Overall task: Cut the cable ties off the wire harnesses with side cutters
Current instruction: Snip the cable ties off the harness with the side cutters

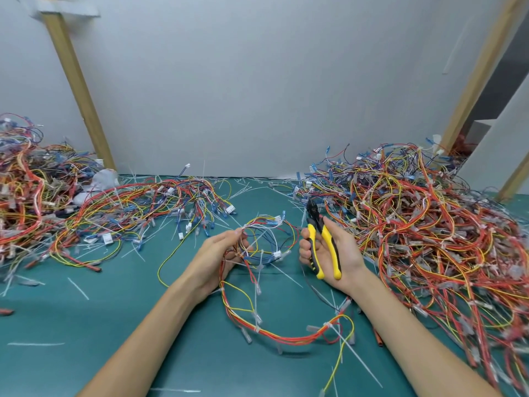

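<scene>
My left hand [219,255] grips a wire harness [267,287] of red, yellow, blue and white wires; its long loop hangs down onto the green mat toward me. White cable ties [329,325] still bind the loop at several places. My right hand [333,255], palm up, holds yellow-and-black side cutters [322,242] by the handles, jaws pointing away from me. The cutters are just right of the harness and do not touch it.
A big heap of tied harnesses [429,230] fills the right side. Another heap [37,190] and spread-out harnesses [148,207] lie at the left. Cut white ties [78,287] litter the green mat [100,325]. A grey wall with wooden posts stands behind.
</scene>
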